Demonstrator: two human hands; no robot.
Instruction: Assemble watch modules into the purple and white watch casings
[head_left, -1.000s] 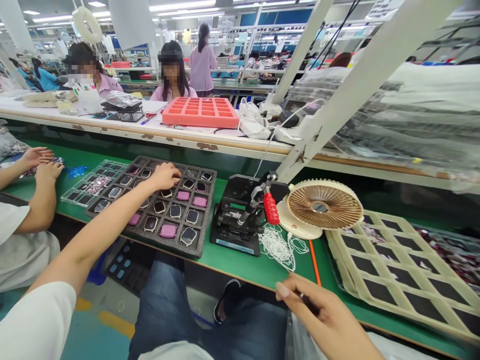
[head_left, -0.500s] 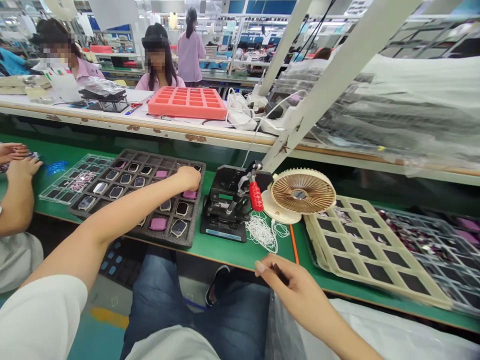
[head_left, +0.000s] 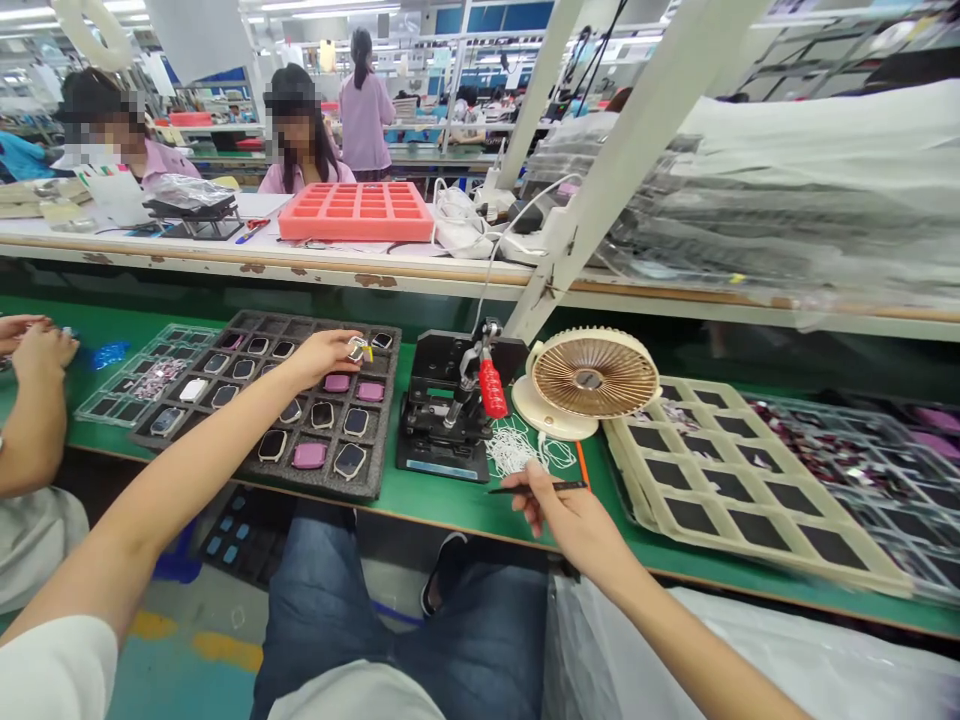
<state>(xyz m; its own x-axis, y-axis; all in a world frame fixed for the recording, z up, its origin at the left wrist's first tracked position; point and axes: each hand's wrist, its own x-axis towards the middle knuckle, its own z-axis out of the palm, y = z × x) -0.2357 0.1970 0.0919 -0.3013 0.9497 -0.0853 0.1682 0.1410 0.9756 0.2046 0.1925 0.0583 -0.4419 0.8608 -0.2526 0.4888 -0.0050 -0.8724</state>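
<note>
- The left hand (head_left: 330, 358), at 10 o'clock from the press (head_left: 450, 415), pinches 1 watch (head_left: 355, 350) with a yellow tab, over the foam tray.
- The right hand (head_left: 551, 505), at 4 o'clock from the press, has its fingers closed round black tweezers (head_left: 571, 486).
- Foam tray (head_left: 376, 438), 9 o'clock: dark-faced watches and several pink pieces, in separate pockets.
- Clear tray (head_left: 101, 407), 9 o'clock, beyond the foam tray: small pinkish bits heaped in the middle.
- Cream tray (head_left: 724, 525), 3 o'clock: dark-floored pockets, some with small pale bits.
- Parts tray (head_left: 904, 525), 3 o'clock, beyond the cream tray: dark-red parts.
- Coral tray (head_left: 356, 226), 11 o'clock, on the shelf: a grid of pockets.
- White cup (head_left: 120, 202), 10 o'clock, on the shelf: pens.
- Dark tray (head_left: 251, 555), 8 o'clock, below the bench: blue pieces.
- Writing: the fan (head_left: 592, 375), 2 o'clock, bears a hub badge too small to read; the blue strip (head_left: 444, 467) on the press's front shows no legible words.
</note>
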